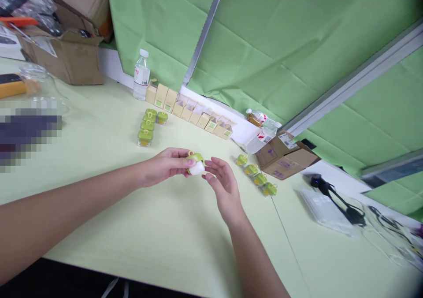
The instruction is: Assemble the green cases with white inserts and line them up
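- We hold one small green-and-white case with a yellow loop (197,168) above the table (158,232), on our side of the row of small cardboard boxes (187,112).
- Our left hand (167,163) has its thumb and fingers clamped on the case, the thumb across its front.
- Our right hand (228,190) is also on our side of the row, its fingers curved and apart, the tips just beside the case; we cannot tell whether they touch it.
- The row itself counts nine or ten boxes, some with flaps up; their edges run together.
- Near the row's left part, on our side, we see four or five green-lidded clear containers (145,136), closely grouped.
- Beyond the row's right end, nearer us, four more green-lidded containers (260,179) stand in a slanting line.
- One upright water bottle (141,77) is at the row's left end.
- Past its right end we count two tilted or lying bottles (259,142), one with brown liquid, and one open brown carton (280,157).
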The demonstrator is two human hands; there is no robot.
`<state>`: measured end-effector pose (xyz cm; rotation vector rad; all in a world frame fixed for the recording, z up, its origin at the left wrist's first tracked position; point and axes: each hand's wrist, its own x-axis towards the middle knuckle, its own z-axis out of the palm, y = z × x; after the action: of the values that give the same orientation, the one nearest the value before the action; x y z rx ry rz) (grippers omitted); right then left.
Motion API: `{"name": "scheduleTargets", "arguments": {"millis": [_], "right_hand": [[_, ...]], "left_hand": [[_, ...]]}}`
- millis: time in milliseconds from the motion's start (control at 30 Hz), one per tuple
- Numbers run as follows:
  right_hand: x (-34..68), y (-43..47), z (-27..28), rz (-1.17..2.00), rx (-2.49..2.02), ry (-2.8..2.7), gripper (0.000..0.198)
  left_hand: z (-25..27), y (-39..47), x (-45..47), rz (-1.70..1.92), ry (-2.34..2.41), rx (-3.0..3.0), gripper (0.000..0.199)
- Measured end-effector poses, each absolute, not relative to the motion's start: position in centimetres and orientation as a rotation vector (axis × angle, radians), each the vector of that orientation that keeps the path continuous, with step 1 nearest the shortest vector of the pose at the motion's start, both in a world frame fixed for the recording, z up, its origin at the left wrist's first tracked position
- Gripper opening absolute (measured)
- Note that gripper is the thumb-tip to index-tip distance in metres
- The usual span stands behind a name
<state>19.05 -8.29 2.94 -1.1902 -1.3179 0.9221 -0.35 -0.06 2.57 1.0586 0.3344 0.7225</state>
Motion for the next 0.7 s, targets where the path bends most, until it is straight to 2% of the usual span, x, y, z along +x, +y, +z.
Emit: {"name": "scheduleTargets", "arguments": {"millis": [100, 133, 167, 267, 300, 333, 400, 467, 500, 600, 700], "right_hand": [[18.6, -8.7, 3.0, 0.822, -1.123, -1.436, 0.067], [18.8, -8.6, 2.9, 0.771, -1.163, -1.464, 0.070], [19.1, -8.4, 2.7, 0.709, -1.237, -1.474, 0.067], [20.2, -8.0, 2.5, 0.549, -1.442, -1.445, 0.041], [20.4, -8.0, 2.7, 0.554, -1.417, -1.446, 0.040], [20.4, -8.2, 3.0, 0.599, -1.341, -1.470, 0.045], [20.2, -8.7, 3.5, 0.726, -1.147, -1.593, 0.069], [20.0, -8.9, 3.4, 0.720, -1.097, -1.667, 0.088], [20.1, -8.8, 3.2, 0.660, -1.179, -1.671, 0.089], [20.6, -8.4, 2.6, 0.514, -1.507, -1.659, 0.076], [20.7, -8.6, 2.7, 0.663, -1.323, -1.639, 0.076]], "left_hand": [[2.3, -0.2, -0.2, 0.692, 0.355, 1.045, 0.027], [2.3, -0.2, -0.2, 0.684, 0.359, 1.040, 0.028], [2.3, -0.3, -0.1, 0.679, 0.362, 1.036, 0.029], [2.5, -0.6, -0.1, 0.681, 0.368, 1.029, 0.030], [2.6, -0.6, -0.1, 0.680, 0.369, 1.034, 0.030], [2.7, -0.7, -0.1, 0.676, 0.367, 1.042, 0.029], [2.9, -0.8, -0.2, 0.662, 0.353, 1.070, 0.027], [3.0, -0.8, -0.3, 0.646, 0.335, 1.095, 0.027], [3.1, -0.8, -0.4, 0.642, 0.328, 1.102, 0.027], [3.3, -0.9, -0.4, 0.656, 0.327, 1.103, 0.028], [3.3, -0.9, -0.4, 0.665, 0.325, 1.118, 0.026]]}}
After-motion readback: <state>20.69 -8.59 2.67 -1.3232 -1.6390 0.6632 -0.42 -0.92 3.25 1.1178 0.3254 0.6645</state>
